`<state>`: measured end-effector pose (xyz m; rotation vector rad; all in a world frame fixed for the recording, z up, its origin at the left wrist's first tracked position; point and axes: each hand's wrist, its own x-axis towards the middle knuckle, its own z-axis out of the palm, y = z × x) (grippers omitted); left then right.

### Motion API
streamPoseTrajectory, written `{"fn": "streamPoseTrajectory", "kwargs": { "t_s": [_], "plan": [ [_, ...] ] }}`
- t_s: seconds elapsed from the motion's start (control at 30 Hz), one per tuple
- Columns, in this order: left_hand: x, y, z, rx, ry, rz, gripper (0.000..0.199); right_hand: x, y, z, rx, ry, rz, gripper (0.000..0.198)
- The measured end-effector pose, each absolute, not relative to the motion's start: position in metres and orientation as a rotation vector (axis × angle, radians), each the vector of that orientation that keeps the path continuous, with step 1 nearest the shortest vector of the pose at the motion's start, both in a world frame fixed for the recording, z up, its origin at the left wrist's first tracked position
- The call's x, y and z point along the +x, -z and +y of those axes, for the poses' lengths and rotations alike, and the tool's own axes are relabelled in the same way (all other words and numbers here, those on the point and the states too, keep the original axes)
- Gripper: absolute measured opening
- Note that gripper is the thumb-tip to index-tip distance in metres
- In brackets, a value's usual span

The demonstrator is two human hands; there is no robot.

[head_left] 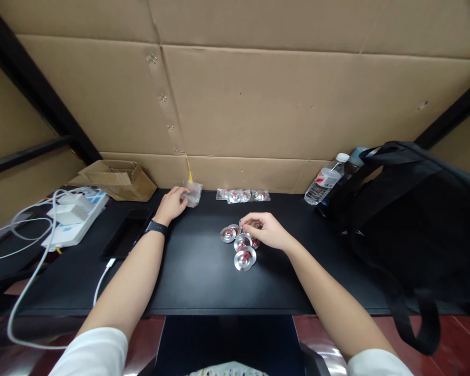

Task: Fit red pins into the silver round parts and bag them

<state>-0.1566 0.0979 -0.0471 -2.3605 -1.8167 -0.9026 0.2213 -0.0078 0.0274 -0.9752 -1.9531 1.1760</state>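
My left hand (173,204), with a dark band at the wrist, reaches to a small stack of clear plastic bags (194,194) near the cardboard wall. Its fingers are closed on the edge of the bags. My right hand (267,230) is over a loose pile of shiny round metal discs (243,242), each with a raised middle and red markings. Thumb and forefinger are pinched together at the pile's far side, on what appears to be a disc, largely hidden by the fingers. Some discs overlap; another disc (245,258) lies nearest me.
Bagged discs (238,196) lie along the wall. An open cardboard box (121,179), a power strip (76,219) with white cables and a black phone-like device (127,233) are at left. A water bottle (326,180) and a black backpack (411,224) stand at right on the black table (203,292).
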Motion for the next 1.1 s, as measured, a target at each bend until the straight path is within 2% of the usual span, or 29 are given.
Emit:
{"fn": "streamPoseTrajectory", "kwargs": {
  "t_s": [0.53,0.87,1.0,1.1],
  "plan": [
    [-0.164,0.035,0.087,-2.514,0.992,-1.891,0.037,0.221,-0.029,-0.010,-0.960,-1.191,-1.982,0.016],
    [-0.168,0.027,0.085,-2.446,0.826,-1.988,0.064,0.223,-0.026,-0.009,-0.963,-1.153,-2.047,0.017],
    [-0.165,0.025,0.079,-2.483,0.719,-1.907,0.053,0.223,-0.027,-0.010,-0.968,-1.149,-2.053,0.018],
    [-0.164,0.020,0.073,-2.516,0.617,-1.880,0.054,0.223,-0.028,-0.011,-0.968,-1.153,-2.051,0.019]
  ]
}}
